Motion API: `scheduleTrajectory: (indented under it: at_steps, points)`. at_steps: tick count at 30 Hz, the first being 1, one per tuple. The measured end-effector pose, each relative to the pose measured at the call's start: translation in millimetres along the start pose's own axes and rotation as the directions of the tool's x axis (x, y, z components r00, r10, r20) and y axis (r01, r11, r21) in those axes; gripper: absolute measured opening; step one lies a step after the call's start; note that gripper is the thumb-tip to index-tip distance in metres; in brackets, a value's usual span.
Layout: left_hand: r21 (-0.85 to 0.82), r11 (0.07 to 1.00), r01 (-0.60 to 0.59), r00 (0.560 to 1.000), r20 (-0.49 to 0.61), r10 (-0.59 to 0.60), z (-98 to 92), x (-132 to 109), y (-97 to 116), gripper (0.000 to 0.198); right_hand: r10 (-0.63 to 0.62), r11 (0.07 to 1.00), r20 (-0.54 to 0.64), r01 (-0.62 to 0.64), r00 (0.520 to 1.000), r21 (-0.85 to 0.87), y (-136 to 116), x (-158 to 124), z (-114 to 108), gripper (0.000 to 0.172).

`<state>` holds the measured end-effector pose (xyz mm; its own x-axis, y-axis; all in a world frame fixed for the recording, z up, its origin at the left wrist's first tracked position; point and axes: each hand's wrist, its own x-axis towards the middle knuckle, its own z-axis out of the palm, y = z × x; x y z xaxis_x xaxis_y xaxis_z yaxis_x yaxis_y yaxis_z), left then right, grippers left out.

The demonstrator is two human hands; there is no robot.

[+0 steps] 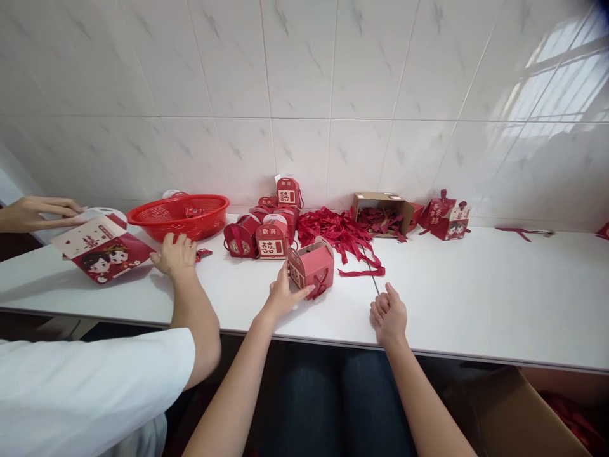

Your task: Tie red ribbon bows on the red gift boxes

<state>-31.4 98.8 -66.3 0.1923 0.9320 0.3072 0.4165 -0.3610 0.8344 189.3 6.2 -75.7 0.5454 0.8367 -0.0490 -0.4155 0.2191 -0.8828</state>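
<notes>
My left hand (284, 294) grips a small red gift box (314, 266) at its lower left side, thumb along the front and fingers behind it. The box stands on the white table, with a dark red ribbon tied on its right side. My right hand (390, 312) is curled into a fist at the table's front edge, right of the box. A thin dark stick or cord (372, 274) runs from near the fist towards the red ribbon pile (333, 230); whether my fingers hold it is hidden.
Finished red boxes (272, 240) cluster behind at left, near a red plastic basket (178, 219). On the left, another person's hands hold a printed box (111, 251). A cardboard box (406, 212) of red pieces and two pouches (438, 214) stand by the wall.
</notes>
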Motion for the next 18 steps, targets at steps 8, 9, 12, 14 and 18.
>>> scheduleTrajectory:
  at_steps: [8,9,12,14,18]
  points:
    - [-0.014,1.000,-0.014,0.999,0.049,0.015,-2.4,2,-6,0.095,-0.083,0.966,0.180,0.124,0.980,-0.228,5,3,-4,0.052]
    - [-0.020,1.000,-0.015,0.998,0.054,0.016,-2.5,2,-6,0.095,-0.085,0.949,0.215,0.144,0.973,-0.280,6,5,-5,0.051]
    - [-0.052,0.998,-0.024,0.997,0.075,0.028,-2.6,1,-7,0.092,-0.083,0.863,0.321,0.229,0.943,-0.450,6,19,-5,0.044]
    - [-0.071,0.995,-0.065,0.995,0.072,0.070,-2.6,0,-5,0.089,-0.112,0.772,0.376,0.319,0.920,-0.550,3,34,-1,0.031]
    - [-0.039,0.973,-0.229,0.971,0.067,0.232,-2.9,-5,-1,0.091,-0.208,0.551,0.447,0.482,0.870,-0.682,0,72,12,0.023]
